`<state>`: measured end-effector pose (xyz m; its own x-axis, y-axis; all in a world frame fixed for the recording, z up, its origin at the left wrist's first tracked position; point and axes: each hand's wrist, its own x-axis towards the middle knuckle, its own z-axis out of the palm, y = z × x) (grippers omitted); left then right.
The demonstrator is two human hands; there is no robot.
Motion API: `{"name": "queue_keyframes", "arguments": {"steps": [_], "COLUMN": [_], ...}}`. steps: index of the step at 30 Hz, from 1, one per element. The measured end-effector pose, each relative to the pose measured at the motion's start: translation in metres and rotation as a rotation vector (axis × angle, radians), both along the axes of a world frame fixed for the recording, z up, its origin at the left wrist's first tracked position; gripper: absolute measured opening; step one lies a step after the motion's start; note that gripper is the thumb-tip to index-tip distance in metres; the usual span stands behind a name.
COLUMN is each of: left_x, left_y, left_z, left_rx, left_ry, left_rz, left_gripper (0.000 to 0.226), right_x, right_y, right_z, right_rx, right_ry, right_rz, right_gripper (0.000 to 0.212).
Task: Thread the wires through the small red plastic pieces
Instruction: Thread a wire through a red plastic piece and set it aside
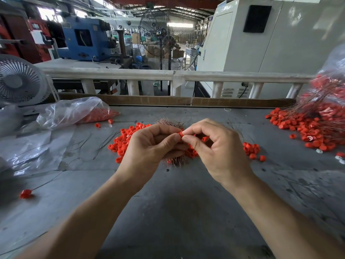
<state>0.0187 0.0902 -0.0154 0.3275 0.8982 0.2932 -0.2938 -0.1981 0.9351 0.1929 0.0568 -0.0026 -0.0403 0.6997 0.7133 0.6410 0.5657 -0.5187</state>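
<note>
- Here, both hands meet over the middle of the grey table point(186, 212), fingertips together on one small red plastic piece point(180, 133).
- The left hand point(149, 150) pinches the piece between thumb and curled forefinger; its other fingers are folded round a bundle of thin copper-coloured wires point(169, 122), whose ends fan out above and below the hand.
- The right hand point(218, 152) pinches at the same piece from the other side, thumb and forefinger closed tight — whether a wire end sits between them cannot be told.
- A loose heap of red pieces point(125, 139) lies on the table just behind and under the hands.
- A larger pile of red pieces with wires in them point(313, 128) spreads at the far right, spilling from a clear plastic bag point(332, 75).
- At the far left a second clear bag point(74, 111) holds more red pieces — beside it stands a small white fan point(20, 81).
- One red piece on a single wire point(26, 193) lies alone near the left edge.
</note>
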Motion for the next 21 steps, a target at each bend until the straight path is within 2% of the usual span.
{"name": "queue_keyframes", "arguments": {"steps": [12,17,21], "left_x": [0.001,-0.001,0.0], "left_y": [0.001,0.001,0.001], "left_z": [-0.006,-0.004,-0.005], "left_rx": [0.099,-0.055,-0.213], "left_ry": [0.069,0.026,-0.015], "left_rz": [0.109,0.068,0.009], "left_gripper": [0.016,0.023,0.028], "right_x": [-0.005,-0.007,-0.016], "right_y": [0.001,0.0,-0.001], "right_z": [-0.004,-0.006,-0.007], "right_rx": [-0.006,0.033,0.101], "right_ry": [0.045,-0.087,-0.236], "right_rz": [-0.008,-0.061,-0.22], "right_gripper": [0.006,0.012,0.015]}}
